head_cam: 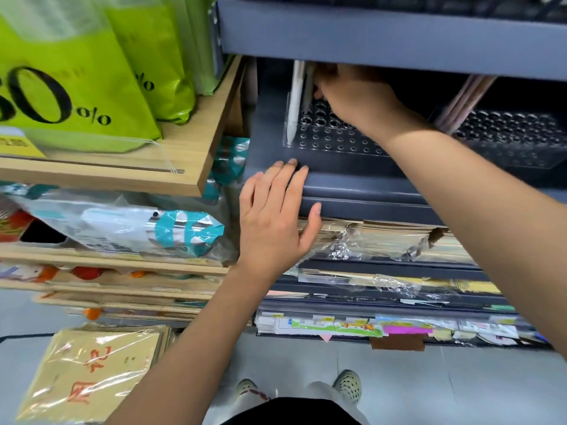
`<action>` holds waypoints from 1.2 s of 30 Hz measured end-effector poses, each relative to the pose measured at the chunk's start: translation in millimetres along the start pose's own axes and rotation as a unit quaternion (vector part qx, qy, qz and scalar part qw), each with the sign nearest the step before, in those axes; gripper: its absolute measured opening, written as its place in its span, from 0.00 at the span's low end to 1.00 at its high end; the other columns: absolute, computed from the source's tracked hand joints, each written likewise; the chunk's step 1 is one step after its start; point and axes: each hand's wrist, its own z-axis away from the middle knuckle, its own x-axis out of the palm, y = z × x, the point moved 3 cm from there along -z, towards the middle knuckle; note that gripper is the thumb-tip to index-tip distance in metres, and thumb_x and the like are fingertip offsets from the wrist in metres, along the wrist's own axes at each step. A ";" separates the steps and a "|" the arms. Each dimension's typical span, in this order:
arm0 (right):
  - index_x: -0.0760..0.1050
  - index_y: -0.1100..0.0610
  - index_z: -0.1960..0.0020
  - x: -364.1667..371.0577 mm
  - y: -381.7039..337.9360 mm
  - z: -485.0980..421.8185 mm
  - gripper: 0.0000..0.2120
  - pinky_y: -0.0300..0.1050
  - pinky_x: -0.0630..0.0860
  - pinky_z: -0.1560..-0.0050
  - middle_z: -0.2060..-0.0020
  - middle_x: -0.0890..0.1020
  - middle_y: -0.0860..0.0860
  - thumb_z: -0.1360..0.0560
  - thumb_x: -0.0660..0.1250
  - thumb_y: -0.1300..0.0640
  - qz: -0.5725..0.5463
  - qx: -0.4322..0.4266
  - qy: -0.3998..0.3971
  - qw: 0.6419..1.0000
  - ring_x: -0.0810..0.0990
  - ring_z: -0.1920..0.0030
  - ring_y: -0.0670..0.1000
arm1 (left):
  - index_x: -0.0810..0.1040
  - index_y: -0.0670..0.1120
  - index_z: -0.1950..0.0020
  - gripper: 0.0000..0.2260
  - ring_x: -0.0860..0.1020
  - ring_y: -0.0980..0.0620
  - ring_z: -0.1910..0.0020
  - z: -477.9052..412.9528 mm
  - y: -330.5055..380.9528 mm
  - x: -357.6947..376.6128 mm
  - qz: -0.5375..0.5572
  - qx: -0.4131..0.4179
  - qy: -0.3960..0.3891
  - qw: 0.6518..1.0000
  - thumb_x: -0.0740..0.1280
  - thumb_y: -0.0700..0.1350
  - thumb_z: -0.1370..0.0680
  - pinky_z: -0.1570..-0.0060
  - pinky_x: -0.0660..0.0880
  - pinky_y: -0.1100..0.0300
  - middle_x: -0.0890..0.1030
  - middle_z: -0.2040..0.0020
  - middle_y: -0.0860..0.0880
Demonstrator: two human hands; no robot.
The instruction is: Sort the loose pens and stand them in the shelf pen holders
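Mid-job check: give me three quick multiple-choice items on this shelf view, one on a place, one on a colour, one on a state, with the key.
1. Where in the clear pen holder do the white pens stand?
A. right end
B. left end
C. middle

2. What colour are the bags on the wooden shelf?
A. green
B. red
C. black

3. How is the left hand?
A. gripping a pen
B. out of view
C. open, fingers flat on the shelf edge

Key:
1 B: the white pens stand in the holes at the left end of the clear pen holder.
2 A: the bags are bright green with black print.
3 C: the left hand lies with straight fingers on the shelf edge and holds nothing.
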 end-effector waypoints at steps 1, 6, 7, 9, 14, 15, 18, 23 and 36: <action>0.73 0.54 0.36 -0.1 0.3 -0.8 0.18 0.50 0.71 0.37 0.38 0.79 0.54 0.18 0.54 0.47 -0.001 0.010 0.010 1.000 0.76 0.38 0.57 | 0.75 0.42 0.32 0.22 0.73 0.45 0.32 -0.1 0.2 -0.7 0.003 0.001 -0.005 1.000 0.61 0.53 0.21 0.30 0.60 0.49 0.77 0.33 0.44; 0.71 0.52 0.34 -1.6 4.0 9.2 0.22 0.51 0.72 0.37 0.38 0.79 0.53 0.20 0.54 0.40 -0.021 0.046 0.008 0.999 0.77 0.39 0.57 | 0.75 0.42 0.31 0.22 0.73 0.43 0.32 -0.9 0.6 -5.7 0.017 0.004 -0.034 0.999 0.60 0.53 0.20 0.29 0.60 0.48 0.77 0.32 0.43; 0.71 0.52 0.35 -4.1 6.6 13.3 0.22 0.50 0.73 0.38 0.39 0.80 0.53 0.20 0.54 0.40 -0.014 0.044 0.019 0.999 0.78 0.40 0.57 | 0.75 0.41 0.31 0.22 0.72 0.43 0.31 -1.3 0.9 -8.3 0.023 0.002 -0.046 0.999 0.60 0.52 0.20 0.29 0.60 0.48 0.76 0.32 0.43; 0.74 0.54 0.39 -11.9 12.3 24.9 0.22 0.48 0.74 0.41 0.44 0.82 0.52 0.21 0.56 0.40 -0.007 0.048 0.048 0.998 0.80 0.44 0.55 | 0.74 0.42 0.31 0.22 0.71 0.43 0.30 -3.9 2.2 -15.5 0.042 -0.008 -0.079 0.996 0.61 0.51 0.21 0.28 0.58 0.48 0.75 0.31 0.43; 0.77 0.49 0.51 -40.4 31.1 70.8 0.04 0.54 0.80 0.49 0.60 0.83 0.48 0.24 0.64 0.54 -0.212 0.055 0.108 0.970 0.84 0.59 0.52 | 0.80 0.46 0.38 0.13 0.74 0.51 0.32 -15.5 8.4 -48.6 0.309 -0.130 -0.105 0.936 0.65 0.44 0.21 0.29 0.64 0.48 0.80 0.37 0.49; 0.78 0.46 0.55 -49.0 36.5 85.4 0.06 0.54 0.81 0.51 0.61 0.83 0.47 0.25 0.64 0.56 -0.231 0.049 0.112 0.965 0.84 0.60 0.52 | 0.80 0.45 0.39 0.12 0.76 0.53 0.34 -16.7 10.9 -57.4 0.401 -0.157 -0.093 0.898 0.64 0.42 0.20 0.31 0.68 0.51 0.81 0.38 0.50; 0.80 0.47 0.55 -73.0 59.3 140.9 0.07 0.47 0.82 0.55 0.62 0.85 0.47 0.25 0.65 0.56 -0.271 0.041 0.117 0.954 0.85 0.60 0.49 | 0.80 0.43 0.41 0.10 0.80 0.50 0.41 -15.2 22.6 -79.5 0.534 -0.175 -0.090 0.822 0.62 0.40 0.18 0.39 0.75 0.57 0.84 0.44 0.50; 0.82 0.53 0.49 -70.6 147.7 253.2 0.09 0.41 0.82 0.56 0.57 0.86 0.51 0.24 0.67 0.50 -0.344 0.144 0.109 0.922 0.85 0.56 0.50 | 0.82 0.52 0.46 0.09 0.83 0.47 0.51 36.7 42.7 -72.4 0.548 -0.246 -0.166 0.782 0.62 0.47 0.19 0.52 0.78 0.61 0.85 0.52 0.48; 0.79 0.66 0.50 36.6 400.1 641.6 0.09 0.46 0.76 0.64 0.61 0.84 0.60 0.22 0.61 0.69 -0.343 0.627 0.038 0.698 0.82 0.63 0.58 | 0.80 0.37 0.54 0.08 0.83 0.50 0.68 312.2 171.4 61.0 0.373 -0.560 -0.443 0.593 0.63 0.34 0.19 0.67 0.79 0.64 0.84 0.58 0.36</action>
